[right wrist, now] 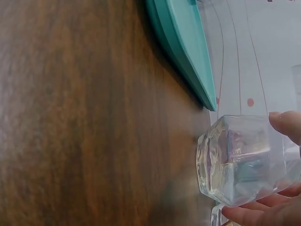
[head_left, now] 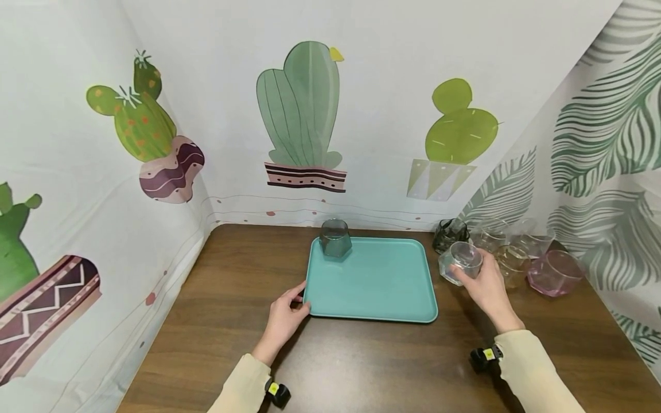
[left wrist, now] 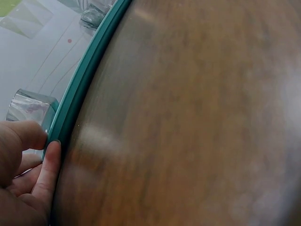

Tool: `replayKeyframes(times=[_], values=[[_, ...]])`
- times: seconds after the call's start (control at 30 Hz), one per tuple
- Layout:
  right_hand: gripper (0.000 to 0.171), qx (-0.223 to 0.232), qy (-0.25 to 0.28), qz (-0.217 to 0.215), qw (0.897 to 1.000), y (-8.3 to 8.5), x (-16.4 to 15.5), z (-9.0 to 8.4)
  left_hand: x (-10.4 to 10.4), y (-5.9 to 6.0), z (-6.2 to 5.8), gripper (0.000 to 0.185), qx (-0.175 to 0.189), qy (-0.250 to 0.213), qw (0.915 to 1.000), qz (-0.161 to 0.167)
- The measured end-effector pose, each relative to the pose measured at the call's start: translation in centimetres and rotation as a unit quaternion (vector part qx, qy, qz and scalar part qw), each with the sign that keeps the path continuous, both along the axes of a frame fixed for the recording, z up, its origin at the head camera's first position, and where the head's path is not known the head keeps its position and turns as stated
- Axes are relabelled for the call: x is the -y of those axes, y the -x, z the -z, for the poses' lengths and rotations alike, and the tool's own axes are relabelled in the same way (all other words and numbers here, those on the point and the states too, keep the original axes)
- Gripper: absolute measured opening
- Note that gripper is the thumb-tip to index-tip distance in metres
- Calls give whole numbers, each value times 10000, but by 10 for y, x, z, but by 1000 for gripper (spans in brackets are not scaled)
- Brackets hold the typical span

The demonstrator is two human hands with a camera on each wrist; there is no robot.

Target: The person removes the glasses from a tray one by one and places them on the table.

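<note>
My left hand (head_left: 286,315) pinches the near left corner of a turquoise tray (head_left: 382,287), with thumb and fingers on its rim. In the left wrist view those fingers (left wrist: 47,174) meet the tray's edge (left wrist: 77,87). A grey faceted glass (head_left: 335,240) stands upright in the tray's far left corner. Right of the tray, my right hand (head_left: 488,284) grips a clear faceted glass (head_left: 459,264) round its side. The right wrist view shows that clear glass (right wrist: 244,160) between thumb and fingers, its thick base close over the table.
Several glasses stand at the table's right: a dark one (head_left: 450,235), an amber one (head_left: 511,265), a pink one (head_left: 555,275) and clear ones (head_left: 534,241) behind. A cactus-print cloth (head_left: 382,143) hangs right behind the brown table (head_left: 361,367).
</note>
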State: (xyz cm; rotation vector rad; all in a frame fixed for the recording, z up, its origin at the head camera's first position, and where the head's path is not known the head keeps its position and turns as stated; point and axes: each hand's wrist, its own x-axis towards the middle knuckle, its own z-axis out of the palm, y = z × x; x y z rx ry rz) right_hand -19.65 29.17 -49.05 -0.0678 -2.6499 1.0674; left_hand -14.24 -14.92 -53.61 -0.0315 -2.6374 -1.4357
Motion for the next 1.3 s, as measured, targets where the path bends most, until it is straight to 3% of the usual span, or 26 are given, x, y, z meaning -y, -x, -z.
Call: replayKeyframes(times=[0.47,0.7,0.97,1.2,1.3], values=[[82,107,-125,57,9998,0,0,-5,0,-2,-2,49,5,-54,10000,-27],[74,-331,-195,146,9992,-4,7,-11,0,-2,-3,49,-43,-61,10000,-23],[61,-842,121,611,9945,-14,21,-24,1,-3,-2,49,-165,-53,9998,32],[50,-1728,215,313,9842,-16,41,-35,1,-3,-2,49,-150,-53,9999,54],[49,-1862,291,124,9820,-14,52,-37,0,-3,-2,49,-120,-64,9999,66]])
